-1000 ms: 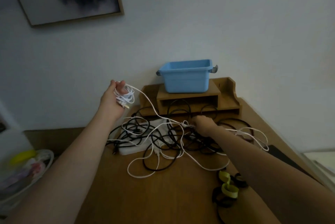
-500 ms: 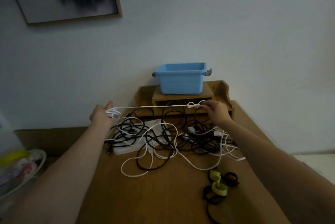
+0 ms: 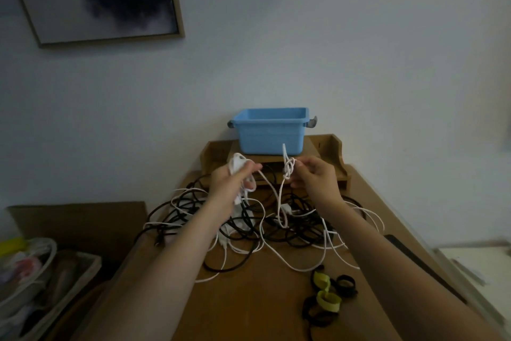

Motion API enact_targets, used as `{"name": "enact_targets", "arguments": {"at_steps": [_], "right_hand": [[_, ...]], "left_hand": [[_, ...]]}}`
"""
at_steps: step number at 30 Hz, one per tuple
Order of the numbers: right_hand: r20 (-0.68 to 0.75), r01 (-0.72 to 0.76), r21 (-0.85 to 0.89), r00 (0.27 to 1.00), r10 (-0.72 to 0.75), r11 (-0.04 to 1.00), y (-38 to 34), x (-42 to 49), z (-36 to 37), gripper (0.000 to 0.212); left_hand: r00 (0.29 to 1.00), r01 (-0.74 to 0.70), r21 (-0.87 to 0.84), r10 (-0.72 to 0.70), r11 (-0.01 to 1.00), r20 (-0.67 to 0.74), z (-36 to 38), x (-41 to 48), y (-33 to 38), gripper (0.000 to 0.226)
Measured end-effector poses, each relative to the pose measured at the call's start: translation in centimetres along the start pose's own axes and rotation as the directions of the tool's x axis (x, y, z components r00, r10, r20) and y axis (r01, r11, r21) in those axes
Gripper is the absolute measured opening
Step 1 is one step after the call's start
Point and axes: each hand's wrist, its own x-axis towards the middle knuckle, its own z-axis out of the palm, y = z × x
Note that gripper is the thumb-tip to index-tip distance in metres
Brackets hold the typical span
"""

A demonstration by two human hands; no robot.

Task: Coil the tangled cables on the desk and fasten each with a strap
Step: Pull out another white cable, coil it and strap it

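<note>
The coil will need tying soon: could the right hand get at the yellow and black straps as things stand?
Probably not at once: the right hand pinches the white cable's knot. Once it lets go, likely yes: the straps lie uncovered beside that forearm.

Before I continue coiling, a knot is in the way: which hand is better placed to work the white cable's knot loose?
Probably the right. The right hand pinches the knot at its fingertips, while the left hand is full, gripping the coiled white cable.
</note>
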Motion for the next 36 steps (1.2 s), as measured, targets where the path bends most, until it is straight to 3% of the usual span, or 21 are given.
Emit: {"name": "enact_targets", "arguments": {"at_steps": [5, 9, 12, 17, 23, 27, 31, 33, 35, 36], "right_hand": [[-0.029, 0.095, -0.063, 0.995, -0.097, 0.993, 0.6, 0.3, 0.9, 0.012], [-0.063, 0.183, -0.087, 0.98, -0.189, 0.979, 1.2, 1.2, 1.4, 0.012], [-0.03, 0.215, -0.112, 0.975, -0.22, 0.97, 1.7, 2.3, 1.3, 0.013], [0.145, 0.145, -0.129, 0.981, -0.126, 0.981, 2.5, 3.3, 0.8, 0.014], [0.184, 0.184, -0.366, 0.975, -0.124, 0.912, 3.7, 4.3, 0.8, 0.008], [0.16, 0.076, -0.33, 0.987, -0.024, 0.941, 3.9, 4.8, 0.5, 0.006], [0.125, -0.067, -0.29, 0.986, 0.107, 0.955, 3.9, 5.0, 0.1, 0.003], [-0.014, -0.051, -0.38, 0.999, 0.05, 0.923, 3.6, 5.1, -0.3, 0.007], [-0.168, 0.032, -0.364, 0.981, -0.099, 0.931, 2.6, 5.0, -0.8, 0.011], [-0.163, 0.097, -0.334, 0.974, -0.159, 0.938, 1.9, 5.0, -0.9, 0.01]], "left_hand": [[0.99, 0.025, 0.104, -0.04, 0.994, 0.137, 2.7, -0.8, -1.3, 0.024], [0.976, 0.092, -0.029, -0.085, 0.995, 0.201, 3.5, 0.1, -2.2, 0.028], [0.981, 0.061, -0.087, -0.044, 0.994, 0.187, 3.3, 1.4, -3.0, 0.021], [0.999, -0.042, 0.153, 0.046, 0.987, -0.021, 2.9, 3.4, -4.5, 0.005], [0.961, -0.265, 0.438, 0.273, 0.859, 0.047, 1.6, 5.5, -5.7, 0.02], [0.901, -0.411, 0.523, 0.42, 0.746, 0.11, 1.0, 6.2, -5.4, 0.026], [0.885, -0.457, 0.453, 0.445, 0.766, 0.141, 0.9, 6.1, -5.5, 0.02], [0.881, -0.463, 0.465, 0.447, 0.754, 0.153, 0.8, 6.1, -5.4, 0.022], [0.863, -0.489, 0.507, 0.478, 0.71, 0.162, 0.7, 6.2, -5.3, 0.026], [0.853, -0.502, 0.527, 0.494, 0.686, 0.169, 0.7, 6.2, -5.1, 0.026]]}}
